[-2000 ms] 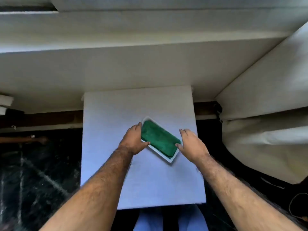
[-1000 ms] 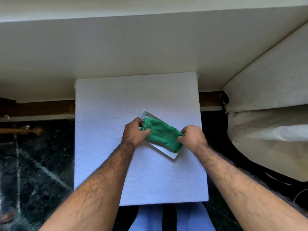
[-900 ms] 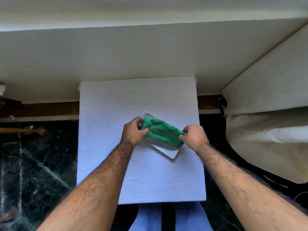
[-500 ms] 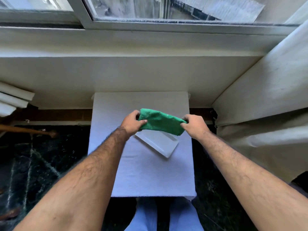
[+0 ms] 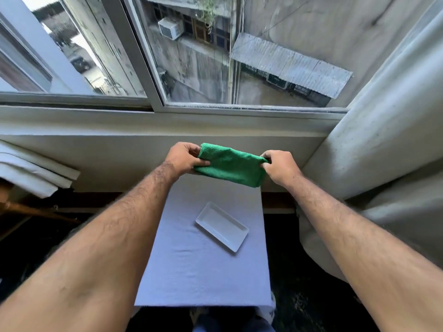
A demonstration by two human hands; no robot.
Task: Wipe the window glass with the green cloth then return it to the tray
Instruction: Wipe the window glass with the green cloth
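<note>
The green cloth point(image 5: 230, 167) is held in the air between both hands, stretched sideways and folded. Its left end is pinched by the left hand point(image 5: 183, 158), thumb underneath and fingers curled over the top edge. Its right end is gripped by the right hand point(image 5: 279, 166), closed into a loose fist with the knuckles turned toward the camera. Both forearms are extended forward and angled inward, bare to the elbow. The cloth is raised above the table point(image 5: 191, 271), in front of the wall below the window sill. The white tray point(image 5: 221, 226) is left lying on the table, below the cloth and apart from it. The window glass point(image 5: 239, 56) is seen above, and a pale curtain point(image 5: 388, 130) is hung at the right.
</note>
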